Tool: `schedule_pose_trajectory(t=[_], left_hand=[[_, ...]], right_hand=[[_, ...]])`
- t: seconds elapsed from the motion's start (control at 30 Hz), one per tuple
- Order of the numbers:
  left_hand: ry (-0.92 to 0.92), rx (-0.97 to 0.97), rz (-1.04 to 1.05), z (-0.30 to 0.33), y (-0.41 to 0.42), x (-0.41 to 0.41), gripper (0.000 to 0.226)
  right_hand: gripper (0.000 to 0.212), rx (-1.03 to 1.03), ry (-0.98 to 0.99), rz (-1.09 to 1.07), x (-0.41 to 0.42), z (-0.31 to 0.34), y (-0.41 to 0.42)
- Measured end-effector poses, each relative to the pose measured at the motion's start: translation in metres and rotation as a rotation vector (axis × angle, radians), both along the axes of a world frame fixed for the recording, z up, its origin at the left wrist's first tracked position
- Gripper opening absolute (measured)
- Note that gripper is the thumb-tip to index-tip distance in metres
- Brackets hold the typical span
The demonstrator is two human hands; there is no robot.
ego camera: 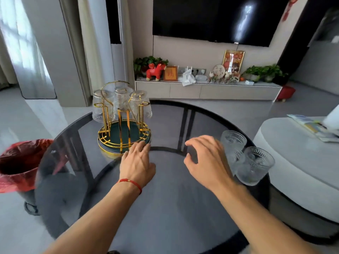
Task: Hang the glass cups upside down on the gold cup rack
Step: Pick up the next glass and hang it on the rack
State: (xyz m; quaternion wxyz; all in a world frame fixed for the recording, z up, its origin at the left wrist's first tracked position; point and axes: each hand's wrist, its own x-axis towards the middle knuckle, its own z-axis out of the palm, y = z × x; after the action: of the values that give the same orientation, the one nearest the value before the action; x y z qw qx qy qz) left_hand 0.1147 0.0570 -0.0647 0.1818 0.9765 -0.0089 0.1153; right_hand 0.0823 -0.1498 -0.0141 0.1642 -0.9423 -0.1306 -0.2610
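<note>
Left hand (pixel 136 162) lying flat, fingers spread, holding nothing, fingertips touching gold cup rack (pixel 124 132) base rim. Right hand (pixel 207 160) hovering, fingers curled apart, empty, just beside two embossed glass cups (pixel 254 165) standing mouth-up at round smoked-glass table (pixel 165 208) right edge. Three ribbed cups (pixel 122 98) hanging mouth-down on rack's far pegs, axes roughly vertical. No legible writing.

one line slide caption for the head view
Left hand steadies the gold cup rack while the open right hand reaches toward two upright glass cups.
</note>
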Motion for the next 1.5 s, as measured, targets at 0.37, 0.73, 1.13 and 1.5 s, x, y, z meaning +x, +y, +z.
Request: schedule_pose_trajectory(t=[0.37, 0.73, 1.13, 1.5], left_hand=[[-0.068, -0.208, -0.207, 0.009, -0.046, -0.021, 0.060], [0.080, -0.426, -0.466, 0.021, -0.062, -0.033, 0.088], [-0.036, -1.042, -0.083, 0.044, -0.038, -0.023, 0.076], [-0.007, -1.037, -0.097, 0.044, -0.005, -0.023, 0.082]], right_hand=[[0.076, -0.170, 0.206, -0.524, -0.010, -0.005, -0.075], [0.094, 0.177, 0.201, -0.123, -0.017, 0.003, -0.045], [0.030, 0.998, 0.457, 0.087, -0.002, 0.004, 0.000], [0.045, 1.713, 0.918, 0.316, 0.013, -0.013, 0.048]])
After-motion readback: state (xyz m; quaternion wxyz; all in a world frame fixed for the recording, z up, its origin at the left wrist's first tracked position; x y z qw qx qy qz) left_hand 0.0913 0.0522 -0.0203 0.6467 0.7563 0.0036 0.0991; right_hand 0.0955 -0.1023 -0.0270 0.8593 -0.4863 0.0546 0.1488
